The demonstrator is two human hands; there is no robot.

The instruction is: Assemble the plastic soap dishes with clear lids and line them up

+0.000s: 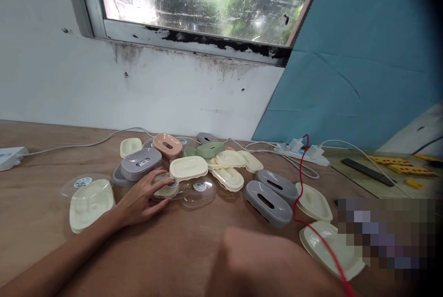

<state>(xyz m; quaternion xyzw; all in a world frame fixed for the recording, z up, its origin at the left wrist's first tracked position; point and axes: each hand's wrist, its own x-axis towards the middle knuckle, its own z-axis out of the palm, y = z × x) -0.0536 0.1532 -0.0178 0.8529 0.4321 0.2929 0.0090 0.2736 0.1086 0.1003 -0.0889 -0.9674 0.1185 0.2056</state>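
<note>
My left hand (143, 199) reaches in from the lower left with its fingers spread. Its fingertips lie on or just over a transparent plastic cover (184, 189) and a small cream dish (165, 191); whether they press on it I cannot tell. Beside it are a grey oval box (141, 163) with a round sticker and a cream oval tray (188, 168). A second transparent cover (199, 193) with a sticker lies to its right. Low in the middle, my right hand (256, 255) is smeared by motion, its fingers not readable. The nearest things to it are grey slotted lids (268, 202).
An orange slotted lid (167, 145), a green box (210, 149) and several cream trays (230, 158) crowd the table's middle. A red cable (300, 181) crosses cream trays (327, 246) at right, running from a power strip (301, 154). Another white power strip (12, 157) sits far left.
</note>
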